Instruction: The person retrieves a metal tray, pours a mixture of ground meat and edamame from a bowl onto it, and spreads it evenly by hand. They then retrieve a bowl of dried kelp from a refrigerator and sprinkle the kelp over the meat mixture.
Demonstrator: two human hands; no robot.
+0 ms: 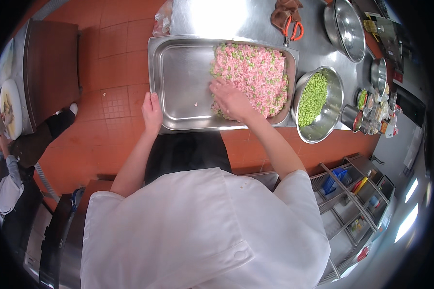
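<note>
A rectangular stainless steel pan lies before me, its right half spread with pink minced meat dotted with green beans. My right hand rests on the lower left part of the meat, palm down; whether it grips any is hidden. My left hand holds the pan's left rim near the lower left corner. One small scrap of meat lies on the bare pan bottom. Just right of the pan, a steel bowl holds shelled green beans.
Orange-handled scissors and a brown cloth lie behind the pan. Steel bowls stand at the back right, with several containers beyond. A co-worker is at a cutting board at far left. Wire shelving stands lower right.
</note>
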